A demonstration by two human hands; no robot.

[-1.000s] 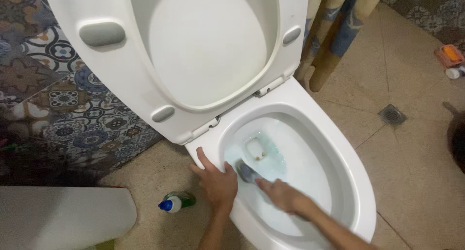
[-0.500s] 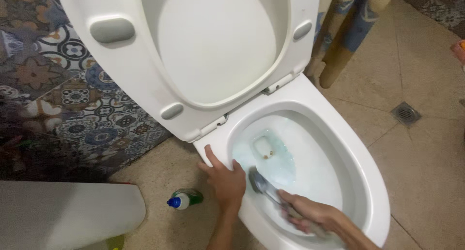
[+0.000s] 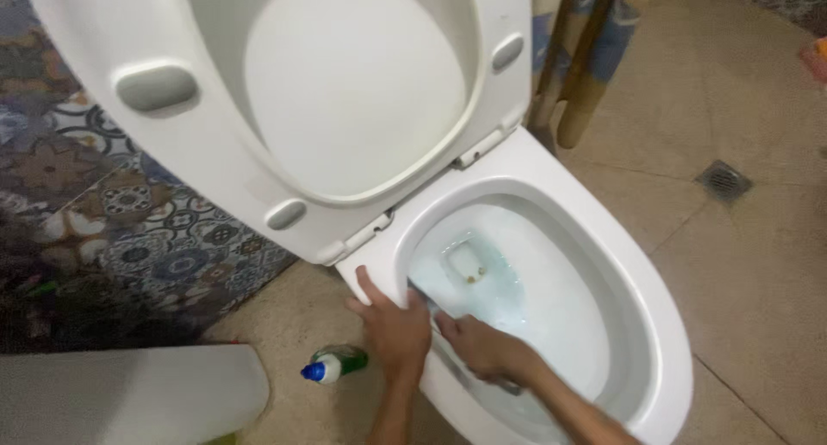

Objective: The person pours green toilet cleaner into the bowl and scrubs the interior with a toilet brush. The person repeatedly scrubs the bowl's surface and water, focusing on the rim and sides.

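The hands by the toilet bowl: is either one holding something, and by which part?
The right hand grips a brush by its handle inside the bowl. The left hand holds nothing; it rests on the toilet rim.

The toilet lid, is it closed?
No, the toilet lid and seat are tipped up, leaving the bowl open where the right hand reaches in.

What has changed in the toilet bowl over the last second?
The right hand slid its brush from mid-bowl to the near-left wall, just under the rim. The left hand stayed braced on the rim, and the bottle stayed lying on the floor.
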